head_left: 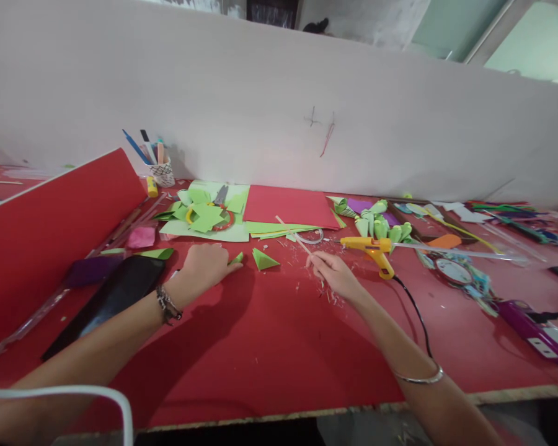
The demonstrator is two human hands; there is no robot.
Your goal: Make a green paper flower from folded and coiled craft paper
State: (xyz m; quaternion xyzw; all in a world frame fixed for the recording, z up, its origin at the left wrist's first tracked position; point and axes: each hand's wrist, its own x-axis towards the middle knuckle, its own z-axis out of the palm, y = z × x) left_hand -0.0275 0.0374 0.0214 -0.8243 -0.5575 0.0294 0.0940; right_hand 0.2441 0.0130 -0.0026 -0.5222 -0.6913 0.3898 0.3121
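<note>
My left hand (205,267) is closed on a small folded green paper piece (236,259), which sticks out past its thumb. A second folded green paper (264,259) lies just to the right of it on the red table. My right hand (332,271) pinches a thin pale stick (294,235) that slants up and to the left. To the right of that hand is a yellow glue gun (369,248). Scissors (221,197) with red and yellow handles lie among green paper cutouts (208,217) behind my left hand.
Red sheets (291,205) lie at the back by the white wall. A red board (60,229) and a black case (109,303) are on the left. Rolled green paper pieces (376,223), a purple power strip (534,331) and the glue gun's black cord (413,310) are on the right.
</note>
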